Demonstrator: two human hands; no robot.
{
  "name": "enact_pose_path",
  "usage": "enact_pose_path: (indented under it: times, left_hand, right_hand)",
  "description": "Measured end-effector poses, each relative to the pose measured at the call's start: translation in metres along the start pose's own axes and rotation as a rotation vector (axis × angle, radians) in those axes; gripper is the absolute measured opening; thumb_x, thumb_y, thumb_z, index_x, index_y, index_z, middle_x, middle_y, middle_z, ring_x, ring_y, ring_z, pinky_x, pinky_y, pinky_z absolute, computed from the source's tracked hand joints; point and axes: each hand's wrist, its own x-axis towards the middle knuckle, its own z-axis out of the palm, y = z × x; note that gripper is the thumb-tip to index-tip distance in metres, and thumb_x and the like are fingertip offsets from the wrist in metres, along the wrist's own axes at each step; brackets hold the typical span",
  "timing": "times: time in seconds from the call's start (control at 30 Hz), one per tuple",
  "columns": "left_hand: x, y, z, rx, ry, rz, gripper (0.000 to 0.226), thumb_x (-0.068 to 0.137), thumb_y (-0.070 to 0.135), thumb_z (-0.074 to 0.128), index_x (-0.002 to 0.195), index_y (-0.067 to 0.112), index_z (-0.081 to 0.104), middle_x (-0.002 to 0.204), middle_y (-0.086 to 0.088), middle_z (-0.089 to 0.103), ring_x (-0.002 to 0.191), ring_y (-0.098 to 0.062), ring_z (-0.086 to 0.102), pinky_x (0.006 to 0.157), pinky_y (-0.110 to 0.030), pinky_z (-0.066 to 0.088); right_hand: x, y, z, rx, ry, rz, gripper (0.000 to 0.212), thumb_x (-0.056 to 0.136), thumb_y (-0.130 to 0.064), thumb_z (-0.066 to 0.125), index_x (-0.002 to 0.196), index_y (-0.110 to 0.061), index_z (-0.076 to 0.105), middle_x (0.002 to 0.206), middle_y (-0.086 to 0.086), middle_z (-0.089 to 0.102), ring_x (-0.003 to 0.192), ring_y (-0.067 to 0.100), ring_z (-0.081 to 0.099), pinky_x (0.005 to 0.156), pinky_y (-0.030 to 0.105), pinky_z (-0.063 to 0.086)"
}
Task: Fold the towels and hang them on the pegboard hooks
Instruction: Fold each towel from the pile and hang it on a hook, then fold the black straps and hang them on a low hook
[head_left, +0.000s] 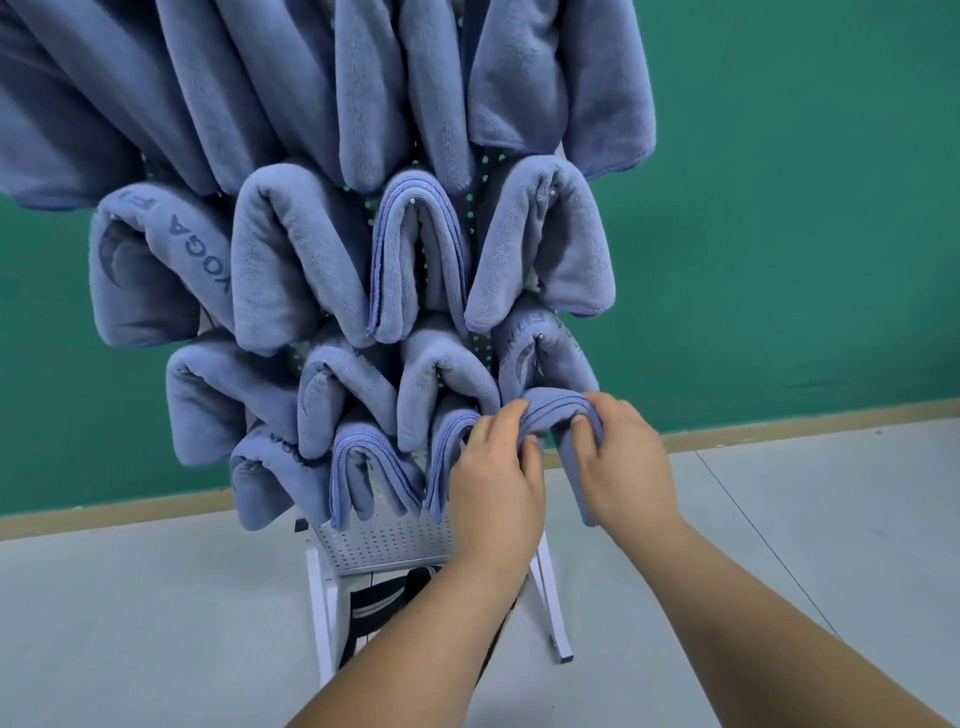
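We held a folded blue towel (553, 409), left hand (493, 467) pinching its left side, right hand (623, 457) curled round its right, towel arched at the lower right of the pegboard (384, 545), beside other hung towels (296, 260).

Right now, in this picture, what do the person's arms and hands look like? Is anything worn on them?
Both are bare. The left hand and the right hand have no gloves, and no ring is visible. The left forearm and the right forearm show no sleeve, watch or bracelet as far as the picture's lower edge.
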Motion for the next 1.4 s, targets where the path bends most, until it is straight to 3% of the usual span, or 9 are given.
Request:
enact_pose_path:
  times: [0.1, 0.3, 0.5, 0.63, 0.77, 0.87, 1.07, 1.23, 1.4]
  left_hand:
    - [0.002, 0.003, 0.006, -0.022, 0.01, -0.049, 0.029, 0.098, 0.026, 0.063, 0.127, 0.029, 0.064, 0.109, 0.007, 0.07, 0.1, -0.02, 0.063, 0.083, -0.039, 0.053]
    - [0.007, -0.009, 0.016, -0.059, 0.072, -0.175, 0.026, 0.1, 0.024, 0.063, 0.126, 0.027, 0.067, 0.098, 0.002, 0.075, 0.087, -0.021, 0.066, 0.078, -0.036, 0.053]
    - [0.005, -0.02, 0.029, 0.051, -0.073, -0.179, 0.011, 0.1, 0.032, 0.059, 0.107, 0.032, 0.067, 0.083, 0.005, 0.071, 0.077, -0.023, 0.064, 0.072, -0.041, 0.055]
    - [0.003, -0.023, 0.028, 0.107, -0.187, -0.172, 0.014, 0.105, 0.035, 0.052, 0.109, 0.03, 0.065, 0.085, 0.003, 0.07, 0.079, -0.025, 0.065, 0.071, -0.042, 0.054]
    - [-0.006, -0.025, 0.023, 0.231, -0.26, -0.112, 0.025, 0.107, 0.034, 0.05, 0.13, 0.024, 0.057, 0.106, -0.001, 0.071, 0.096, -0.027, 0.068, 0.07, -0.035, 0.042]
    - [-0.017, -0.026, 0.018, 0.231, -0.32, -0.091, 0.033, 0.106, 0.037, 0.051, 0.136, 0.024, 0.049, 0.111, 0.0, 0.069, 0.1, -0.026, 0.069, 0.075, -0.038, 0.053]
    - [-0.033, -0.037, -0.005, 0.24, -0.452, -0.144, 0.028, 0.102, 0.035, 0.057, 0.125, 0.019, 0.051, 0.114, -0.005, 0.069, 0.103, -0.029, 0.067, 0.084, -0.042, 0.055]
    - [-0.053, -0.06, -0.039, 0.353, -0.774, -0.139, 0.066, 0.1, 0.037, 0.063, 0.157, 0.026, 0.032, 0.138, -0.009, 0.059, 0.124, -0.031, 0.058, 0.104, -0.045, 0.051]
    - [-0.092, -0.116, -0.067, 0.34, -0.903, -0.321, 0.078, 0.095, 0.046, 0.068, 0.161, 0.032, 0.029, 0.157, -0.005, 0.046, 0.143, -0.029, 0.044, 0.116, -0.045, 0.042]
  right_hand:
    - [0.002, -0.001, 0.008, -0.118, 0.077, 0.038, 0.02, 0.099, -0.037, 0.041, 0.106, -0.033, 0.059, 0.097, -0.006, 0.056, 0.086, 0.025, 0.058, 0.068, 0.043, 0.052]
    - [0.011, 0.01, 0.023, -0.072, 0.012, -0.034, 0.028, 0.106, -0.034, 0.047, 0.129, -0.04, 0.061, 0.102, -0.006, 0.063, 0.089, 0.022, 0.06, 0.071, 0.042, 0.053]
    - [0.013, 0.017, 0.036, -0.237, -0.114, 0.075, 0.018, 0.104, -0.031, 0.046, 0.091, -0.025, 0.056, 0.071, -0.002, 0.06, 0.068, 0.028, 0.056, 0.051, 0.034, 0.034]
    - [0.008, 0.018, 0.04, -0.233, -0.133, 0.022, 0.017, 0.105, -0.033, 0.044, 0.09, -0.027, 0.05, 0.082, -0.001, 0.06, 0.072, 0.028, 0.056, 0.054, 0.037, 0.037]
    - [-0.001, 0.022, 0.038, -0.274, -0.23, 0.019, 0.016, 0.107, -0.04, 0.043, 0.098, -0.029, 0.048, 0.091, -0.002, 0.062, 0.077, 0.026, 0.055, 0.058, 0.037, 0.038]
    - [-0.013, 0.025, 0.035, -0.233, -0.297, 0.036, 0.016, 0.106, -0.042, 0.045, 0.116, -0.03, 0.05, 0.101, -0.002, 0.064, 0.088, 0.026, 0.059, 0.068, 0.04, 0.05]
    - [-0.037, 0.02, 0.026, -0.227, -0.328, 0.072, 0.051, 0.104, -0.037, 0.048, 0.152, -0.028, 0.033, 0.139, -0.001, 0.059, 0.117, 0.028, 0.057, 0.084, 0.041, 0.051]
    - [-0.065, 0.011, 0.023, -0.371, -0.476, 0.151, 0.067, 0.105, -0.037, 0.052, 0.159, -0.018, 0.018, 0.157, 0.005, 0.041, 0.13, 0.031, 0.052, 0.095, 0.044, 0.05]
    - [-0.103, 0.016, 0.038, -0.526, -0.734, 0.072, 0.073, 0.105, -0.041, 0.052, 0.164, -0.022, 0.013, 0.163, 0.0, 0.031, 0.141, 0.028, 0.044, 0.107, 0.042, 0.047]
